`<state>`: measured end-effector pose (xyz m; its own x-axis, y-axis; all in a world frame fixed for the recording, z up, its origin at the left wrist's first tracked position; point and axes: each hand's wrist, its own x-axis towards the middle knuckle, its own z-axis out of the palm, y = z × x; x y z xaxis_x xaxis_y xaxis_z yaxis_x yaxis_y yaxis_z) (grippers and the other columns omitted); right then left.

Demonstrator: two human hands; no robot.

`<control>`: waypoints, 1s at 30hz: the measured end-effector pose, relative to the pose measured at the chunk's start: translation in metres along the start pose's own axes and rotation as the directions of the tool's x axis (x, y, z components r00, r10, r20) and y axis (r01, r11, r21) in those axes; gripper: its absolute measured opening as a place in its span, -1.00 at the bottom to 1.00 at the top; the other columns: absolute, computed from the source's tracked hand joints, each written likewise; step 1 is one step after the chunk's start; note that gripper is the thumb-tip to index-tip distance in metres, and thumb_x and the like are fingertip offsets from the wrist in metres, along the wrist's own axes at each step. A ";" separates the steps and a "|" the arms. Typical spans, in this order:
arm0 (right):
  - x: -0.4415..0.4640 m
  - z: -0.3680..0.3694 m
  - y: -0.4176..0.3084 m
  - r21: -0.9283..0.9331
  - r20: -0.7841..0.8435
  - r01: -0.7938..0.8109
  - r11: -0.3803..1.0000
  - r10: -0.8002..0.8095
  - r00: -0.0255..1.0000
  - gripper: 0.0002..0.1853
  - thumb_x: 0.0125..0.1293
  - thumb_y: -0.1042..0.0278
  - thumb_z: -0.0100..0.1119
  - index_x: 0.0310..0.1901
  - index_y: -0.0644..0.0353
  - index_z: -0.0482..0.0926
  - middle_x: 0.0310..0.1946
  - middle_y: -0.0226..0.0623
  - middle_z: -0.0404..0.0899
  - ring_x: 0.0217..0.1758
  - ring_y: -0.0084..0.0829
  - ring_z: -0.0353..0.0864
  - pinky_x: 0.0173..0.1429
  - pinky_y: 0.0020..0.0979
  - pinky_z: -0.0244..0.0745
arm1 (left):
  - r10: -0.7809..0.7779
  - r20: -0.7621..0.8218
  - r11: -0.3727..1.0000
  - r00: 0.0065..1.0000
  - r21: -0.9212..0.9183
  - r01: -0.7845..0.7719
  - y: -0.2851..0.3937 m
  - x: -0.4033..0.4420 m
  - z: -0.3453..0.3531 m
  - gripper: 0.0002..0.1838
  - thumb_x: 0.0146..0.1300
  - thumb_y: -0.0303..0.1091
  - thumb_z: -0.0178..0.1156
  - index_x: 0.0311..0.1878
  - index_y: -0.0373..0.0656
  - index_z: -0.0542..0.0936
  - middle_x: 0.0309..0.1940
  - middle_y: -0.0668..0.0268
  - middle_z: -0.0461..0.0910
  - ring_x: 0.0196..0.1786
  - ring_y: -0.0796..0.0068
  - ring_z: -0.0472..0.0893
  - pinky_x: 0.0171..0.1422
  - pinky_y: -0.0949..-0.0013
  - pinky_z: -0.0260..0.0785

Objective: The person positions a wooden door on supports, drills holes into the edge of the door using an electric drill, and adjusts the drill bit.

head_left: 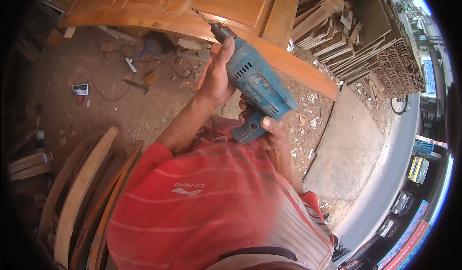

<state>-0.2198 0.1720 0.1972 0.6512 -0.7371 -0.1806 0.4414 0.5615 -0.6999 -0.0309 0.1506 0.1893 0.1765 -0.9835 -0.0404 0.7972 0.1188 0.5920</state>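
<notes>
A worn blue power drill [262, 80] is held in front of my chest, tilted so its chuck [221, 32] and long twist bit [201, 16] point up and to the left. My left hand [219, 75] is closed around the front of the drill body, with the thumb lying up along the chuck. Lower down, my right hand [273, 133] grips the drill's handle [250, 129], its thumb pressed on the back of it. Part of the right hand's fingers is hidden behind the handle. The bit overlaps a varnished wooden door [226, 10] beyond it in view.
Curved wooden pieces [86, 193] stand at the lower left. A hammer [137, 84] and a small box-shaped item [80, 89] lie on the dirt floor. Stacked boards [356, 34] fill the upper right. A concrete slab [344, 145] borders the road [390, 178].
</notes>
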 end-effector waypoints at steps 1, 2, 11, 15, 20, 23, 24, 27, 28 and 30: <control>0.000 0.000 0.001 -0.001 0.000 -0.003 1.000 0.003 1.000 -0.09 0.02 0.18 0.62 0.39 0.33 0.39 0.15 -0.01 0.56 0.15 -0.22 0.62 0.03 -0.22 0.68 | 0.016 0.058 1.000 0.998 0.005 -0.016 0.002 0.000 -0.004 -0.36 0.62 0.26 -0.14 0.18 -0.19 0.54 -0.08 0.25 0.68 -0.05 0.41 0.69 0.09 0.25 0.56; 0.000 -0.001 0.000 -0.036 0.004 -0.019 0.999 0.019 1.000 -0.10 0.02 0.17 0.62 0.38 0.34 0.40 0.12 -0.02 0.59 0.11 -0.21 0.65 0.01 -0.23 0.68 | 0.016 0.057 1.000 0.998 0.004 -0.017 0.001 -0.001 -0.004 -0.36 0.62 0.26 -0.14 0.18 -0.19 0.54 -0.08 0.25 0.68 -0.05 0.41 0.69 0.09 0.25 0.56; -0.002 0.033 0.015 -0.282 -0.017 -0.026 0.959 0.021 1.000 -0.39 0.24 0.17 0.50 0.22 0.34 0.53 -0.04 -0.15 0.69 -0.05 -0.31 0.74 -0.02 -0.33 0.64 | 0.061 0.042 0.993 0.997 -0.103 -0.056 0.026 -0.015 -0.016 -0.32 0.63 0.26 -0.20 0.15 -0.24 0.54 -0.06 0.18 0.68 -0.04 0.34 0.69 0.10 0.22 0.57; 0.003 0.043 0.022 -0.368 0.046 0.028 0.929 -0.011 0.999 -0.44 0.29 0.20 0.46 0.21 0.35 0.53 -0.05 -0.17 0.69 -0.06 -0.37 0.72 -0.04 -0.36 0.62 | 0.012 0.078 0.975 0.997 -0.222 0.006 0.045 -0.011 -0.021 -0.37 0.60 0.26 -0.12 0.07 -0.21 0.58 -0.06 0.16 0.66 -0.01 0.30 0.68 0.13 0.19 0.58; 0.005 0.053 0.022 -0.415 0.010 -0.019 0.909 0.026 1.000 -0.44 0.29 0.18 0.44 0.20 0.36 0.53 -0.05 -0.20 0.69 -0.07 -0.42 0.69 -0.02 -0.37 0.61 | -0.004 0.115 0.950 0.993 -0.310 0.039 0.057 0.003 -0.031 -0.47 0.57 0.21 0.02 -0.02 -0.14 0.59 -0.10 0.11 0.65 -0.01 0.27 0.67 0.11 0.16 0.60; 0.010 0.050 0.029 -0.428 0.029 0.011 0.904 0.002 1.000 -0.33 0.23 0.18 0.52 0.27 0.37 0.48 -0.07 -0.13 0.69 -0.21 -0.40 0.68 -0.11 -0.36 0.60 | -0.015 0.150 0.954 0.989 -0.294 0.060 0.066 0.008 -0.037 -0.53 0.58 0.16 0.02 -0.12 -0.10 0.58 -0.13 0.14 0.68 0.02 0.22 0.67 0.11 0.13 0.62; 0.010 0.048 0.032 -0.447 0.026 0.033 0.894 -0.024 0.999 -0.33 0.23 0.19 0.52 0.28 0.37 0.48 -0.08 -0.14 0.69 -0.21 -0.39 0.68 -0.11 -0.37 0.61 | -0.024 0.134 0.959 0.991 -0.277 0.060 0.066 0.010 -0.037 -0.57 0.57 0.13 0.06 -0.15 -0.08 0.57 -0.16 0.16 0.68 0.01 0.23 0.67 0.09 0.13 0.63; 0.012 0.050 0.036 -0.439 -0.011 0.046 0.897 -0.056 0.998 -0.35 0.24 0.22 0.51 0.28 0.37 0.48 -0.11 -0.14 0.69 -0.21 -0.39 0.69 -0.11 -0.37 0.62 | -0.063 0.083 0.973 0.995 -0.218 0.080 0.069 0.015 -0.031 -0.63 0.53 0.07 0.16 -0.22 -0.04 0.53 -0.21 0.21 0.68 -0.04 0.27 0.68 0.04 0.15 0.64; 0.014 0.051 0.036 -0.413 -0.046 0.035 0.910 -0.059 0.997 -0.36 0.24 0.24 0.50 0.27 0.36 0.48 -0.13 -0.15 0.68 -0.20 -0.38 0.69 -0.11 -0.38 0.62 | -0.092 0.045 0.979 0.995 -0.179 0.099 0.070 0.019 -0.028 -0.65 0.51 0.05 0.21 -0.24 -0.03 0.52 -0.23 0.24 0.67 -0.06 0.29 0.68 0.01 0.17 0.63; 0.018 0.053 0.037 -0.379 -0.069 0.068 0.923 -0.101 0.992 -0.38 0.26 0.25 0.49 0.26 0.36 0.48 -0.15 -0.15 0.68 -0.20 -0.38 0.69 -0.11 -0.38 0.63 | -0.137 0.028 0.981 0.990 -0.134 0.139 0.073 0.026 -0.019 -0.66 0.49 0.03 0.24 -0.26 -0.02 0.52 -0.25 0.26 0.67 -0.08 0.32 0.68 0.00 0.19 0.63</control>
<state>-0.1590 0.1993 0.2047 0.5590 -0.8143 -0.1561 0.2180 0.3260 -0.9199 0.0427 0.1363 0.2157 0.0499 -0.9939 -0.0986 0.8840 -0.0020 0.4675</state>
